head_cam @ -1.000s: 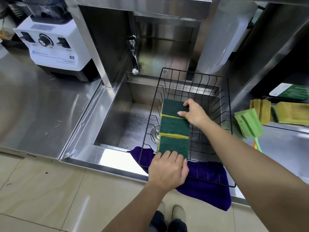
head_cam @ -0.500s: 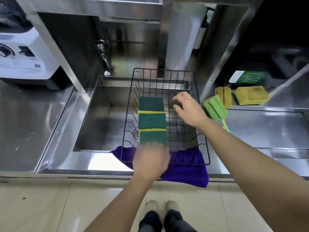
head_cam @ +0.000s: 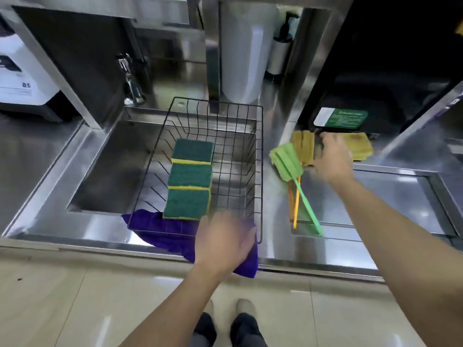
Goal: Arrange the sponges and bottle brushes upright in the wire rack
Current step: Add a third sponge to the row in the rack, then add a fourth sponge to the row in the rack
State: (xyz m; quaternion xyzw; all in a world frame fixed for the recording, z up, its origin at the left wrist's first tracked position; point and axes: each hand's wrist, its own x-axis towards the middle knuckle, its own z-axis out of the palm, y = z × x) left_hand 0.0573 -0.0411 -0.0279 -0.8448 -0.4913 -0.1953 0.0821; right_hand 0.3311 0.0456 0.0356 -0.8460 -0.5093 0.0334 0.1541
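Observation:
A black wire rack (head_cam: 259, 171) sits over the sink. Three green and yellow sponges (head_cam: 190, 176) stand on edge in a row along its left half. My left hand (head_cam: 224, 240) rests open at the rack's near right corner, holding nothing. My right hand (head_cam: 332, 159) is out to the right of the rack, blurred, fingers spread above a pile of yellow sponges (head_cam: 304, 146). A green-headed bottle brush (head_cam: 288, 162) with a green handle lies on the counter beside that hand, over another brush with an orange handle (head_cam: 295, 206).
A purple cloth (head_cam: 162, 231) lies under the rack's near edge and hangs over the counter front. The sink basin (head_cam: 105, 176) and tap (head_cam: 130, 81) are to the left. A white blender base (head_cam: 20, 73) stands far left. More yellow sponges (head_cam: 360, 146) and a green label (head_cam: 343, 118) are at the right.
My right hand left the far sponge in the rack and moved right to the yellow sponges. My left hand let go of the near sponge and slid to the rack's near right corner.

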